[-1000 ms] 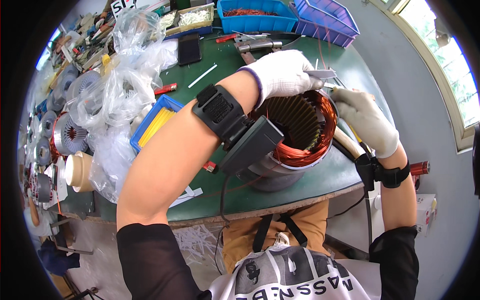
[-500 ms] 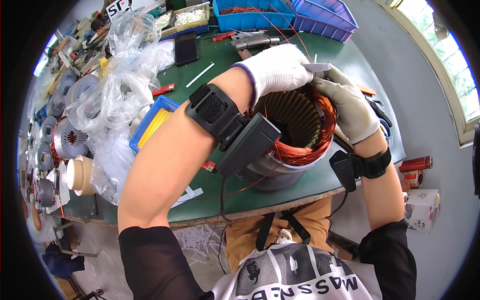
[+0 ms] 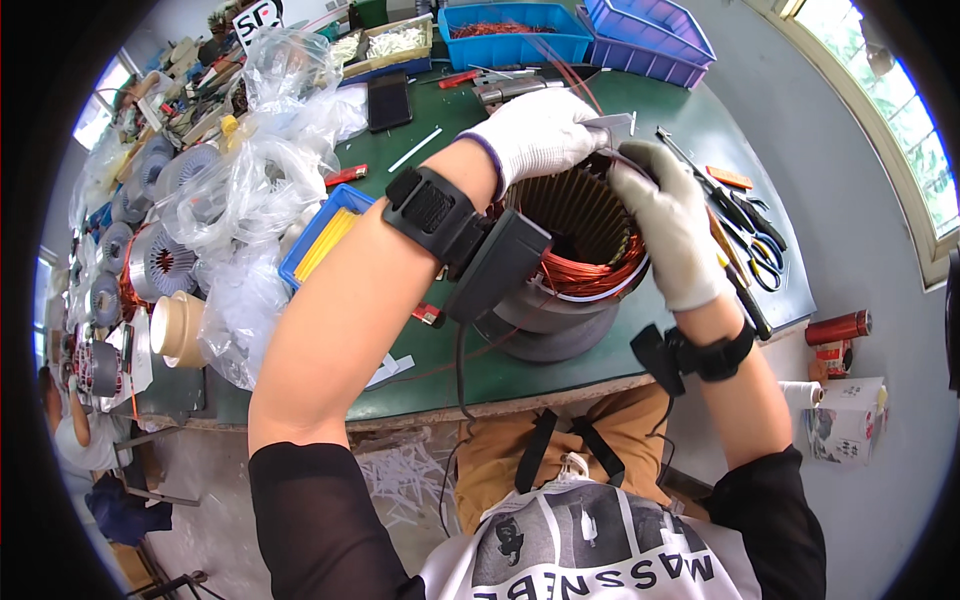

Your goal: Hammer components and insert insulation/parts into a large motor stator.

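A motor stator (image 3: 574, 205) with a thick ring of copper winding (image 3: 595, 278) stands upright on the green table. My left hand (image 3: 545, 138), in a white knit glove, reaches over its far rim and is closed on a flat grey blade-like piece (image 3: 612, 122), whose tip sticks out to the right. Opposite it, my right hand (image 3: 668, 225), gloved with a grey coated palm, is at the stator's right rim. Its fingers are bent around a thin dark strip (image 3: 630, 160) near the blade-like piece. Thin reddish wires (image 3: 580, 85) run up and away from between the hands.
Right of the stator lie pliers (image 3: 755, 245) and an orange-handled tool (image 3: 728, 177). To the left are a blue tray (image 3: 310, 235) of yellow strips and clear plastic bags (image 3: 245, 195). A phone (image 3: 389, 102) and blue bins (image 3: 515, 45) sit at the back.
My right hand has moved slightly left, and the tools to its right show more fully. The blade-like piece has shifted left and a little up. My left hand keeps its grip.
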The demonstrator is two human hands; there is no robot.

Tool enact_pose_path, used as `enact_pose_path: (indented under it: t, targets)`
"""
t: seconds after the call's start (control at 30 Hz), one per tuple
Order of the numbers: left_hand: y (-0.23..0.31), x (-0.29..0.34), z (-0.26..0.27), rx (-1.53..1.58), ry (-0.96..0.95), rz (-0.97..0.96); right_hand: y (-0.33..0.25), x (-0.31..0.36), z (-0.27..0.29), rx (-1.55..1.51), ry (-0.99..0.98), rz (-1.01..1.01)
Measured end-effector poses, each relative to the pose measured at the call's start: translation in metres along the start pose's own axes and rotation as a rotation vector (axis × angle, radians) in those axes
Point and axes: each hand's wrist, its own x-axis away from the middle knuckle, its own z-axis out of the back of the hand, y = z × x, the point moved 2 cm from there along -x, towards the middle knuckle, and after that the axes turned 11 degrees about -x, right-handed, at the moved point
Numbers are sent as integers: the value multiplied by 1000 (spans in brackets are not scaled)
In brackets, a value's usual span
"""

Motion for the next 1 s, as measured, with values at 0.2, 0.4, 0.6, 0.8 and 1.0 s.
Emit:
enact_pose_path:
  t: [0.2,0.4,0.6,0.8,1.0]
  targets:
    - [-5,21,10,-39,268,-217,1,-29,5,-61,-190,164]
    - [7,53,32,47,209,226,-34,-21,5,102,-41,341]
    - [58,80,53,260,323,151,-48,-15,9,-526,-198,118]
    - [64,88,41,639,233,166,-39,-3,21,-845,-201,-98]
    - [74,98,29,850,235,259,-57,21,27,110,343,559]
